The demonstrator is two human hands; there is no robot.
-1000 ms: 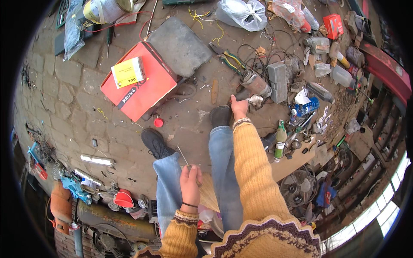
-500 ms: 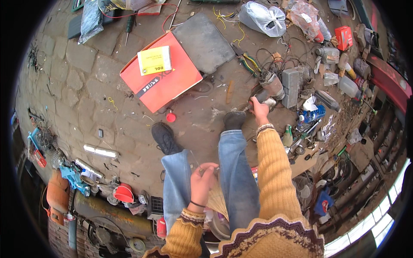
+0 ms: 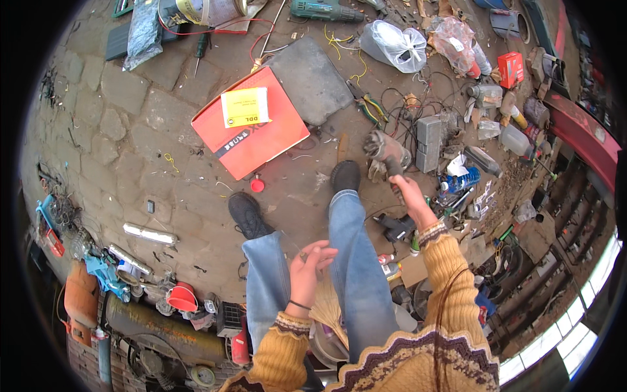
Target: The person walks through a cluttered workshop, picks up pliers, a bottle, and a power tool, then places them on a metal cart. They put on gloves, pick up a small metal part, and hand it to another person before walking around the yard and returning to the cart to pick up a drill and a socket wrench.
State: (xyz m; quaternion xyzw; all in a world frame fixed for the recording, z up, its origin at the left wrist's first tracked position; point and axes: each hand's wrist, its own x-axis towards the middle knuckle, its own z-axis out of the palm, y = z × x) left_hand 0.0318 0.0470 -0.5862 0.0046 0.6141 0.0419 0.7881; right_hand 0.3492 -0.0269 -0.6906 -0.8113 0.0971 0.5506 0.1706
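My right hand [image 3: 413, 200] grips the handle of a grey, dirty power tool [image 3: 384, 150] and holds it just past my right shoe [image 3: 345, 175]. Over my left knee, my left hand [image 3: 307, 268] has its fingers pinched on a small dark piece with a thin wire [image 3: 302, 256]; what the piece is I cannot tell. I sit with both legs in blue jeans [image 3: 353, 261] stretched over the paved ground. My left shoe [image 3: 247, 214] rests near a small red cap [image 3: 257, 186].
A red flat box [image 3: 261, 140] with a yellow label and a grey slab [image 3: 313, 78] lie ahead. Wires, bottles, a grey block [image 3: 429, 140], plastic bags [image 3: 395, 44] and tools crowd the right. Tubes, a red cap and metal parts lie at the left.
My right hand has closed on the grey tool and raised it off the ground. My left hand has come up a little over the knee. The view has shifted downward.
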